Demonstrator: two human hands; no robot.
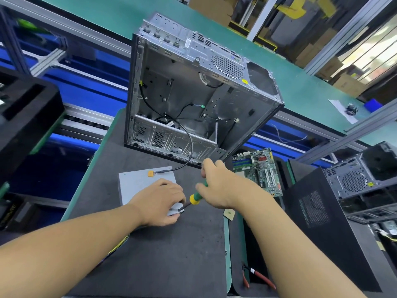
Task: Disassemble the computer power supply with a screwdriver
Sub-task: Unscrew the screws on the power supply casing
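Bare forearms (64,244) stretched in from the near edge toward the power supply (138,184), a flat grey metal box that lay on the dark mat (171,254) just in front of the gutted computer case (193,93). The left hand (160,201) rested on the box's near right corner with its fingers bent down over the edge, gripping it to hold it steady. The right hand (217,188) was closed round the green and yellow handle of the screwdriver (195,198), whose dark shaft slanted down to that same corner; the tip sat beside the left fingertips, and whether it was seated in a screw could not be made out. An orange connector (150,174) on a black cable from the case lay on the box's far side. Judging by its look, the box would be rigid, fairly heavy for its size and smooth enough to slide on the mat under a push, so pressing down near the screw seemed the sound hold. Its sheet-metal edges were probably sharp, and the bundled wires trailing off its near left side were better left unpulled.
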